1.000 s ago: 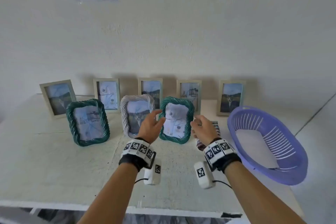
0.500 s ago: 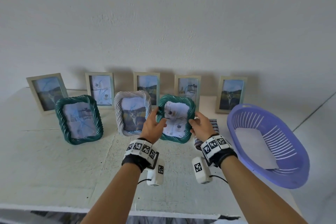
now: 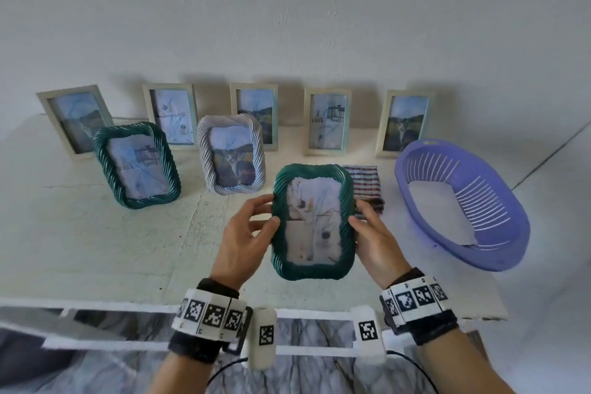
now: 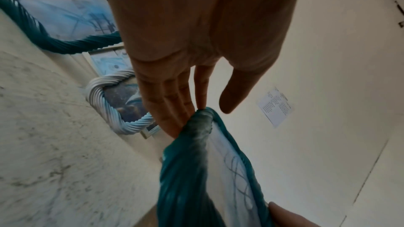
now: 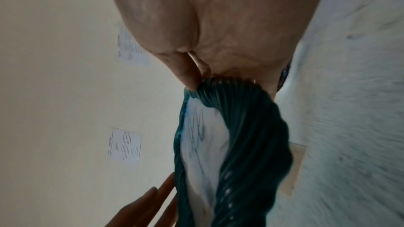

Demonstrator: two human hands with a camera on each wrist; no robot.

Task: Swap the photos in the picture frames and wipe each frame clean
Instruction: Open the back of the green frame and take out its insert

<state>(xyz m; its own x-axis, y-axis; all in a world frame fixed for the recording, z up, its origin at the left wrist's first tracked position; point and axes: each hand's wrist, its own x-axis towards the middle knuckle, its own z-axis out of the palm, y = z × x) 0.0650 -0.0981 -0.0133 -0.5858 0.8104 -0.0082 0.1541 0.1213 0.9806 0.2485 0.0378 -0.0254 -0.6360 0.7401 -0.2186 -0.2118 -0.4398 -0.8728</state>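
A dark green rope-edged picture frame (image 3: 311,222) with a pale photo is lifted off the white table (image 3: 80,233), held between both hands. My left hand (image 3: 246,233) grips its left edge, thumb on the front; in the left wrist view the fingers (image 4: 174,106) lie behind the frame (image 4: 196,170). My right hand (image 3: 372,233) grips the right edge, thumb on the rim (image 5: 229,127). A second green frame (image 3: 137,165) and a white rope-edged frame (image 3: 232,158) stand on the table. A folded striped cloth (image 3: 364,185) lies behind the held frame.
Several plain pale frames (image 3: 327,121) lean against the wall at the back of the table. A purple plastic basket (image 3: 460,211) with a white sheet in it sits at the right. The table's front edge (image 3: 96,304) is close below my wrists.
Both hands have taken the green frame from its standing place and pulled it up and toward me. The striped cloth it stood in front of now shows.
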